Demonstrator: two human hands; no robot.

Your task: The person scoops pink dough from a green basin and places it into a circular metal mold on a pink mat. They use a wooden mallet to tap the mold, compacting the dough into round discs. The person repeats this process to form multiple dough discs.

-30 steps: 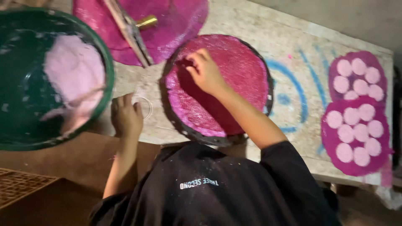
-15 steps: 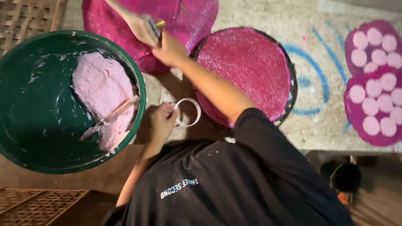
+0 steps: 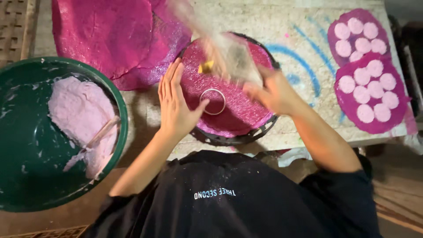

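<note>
Right hand [image 3: 273, 90] is gripping a motion-blurred flat tool [image 3: 229, 57], kind unclear. Left hand [image 3: 176, 105] is lying open, fingers flat, thumb touching the small metal ring [image 3: 213, 102] at frame centre. Ring is resting on the magenta sheet [image 3: 238, 110]; probably light, stiff; best pinched at its rim.

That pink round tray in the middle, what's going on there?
A person bends over the round tray, which is covered with a magenta sheet. The left hand lies flat on it, thumb beside a small metal ring. The right hand holds a motion-blurred tool over the tray. A green basin of pale pink paste sits at left.
</note>
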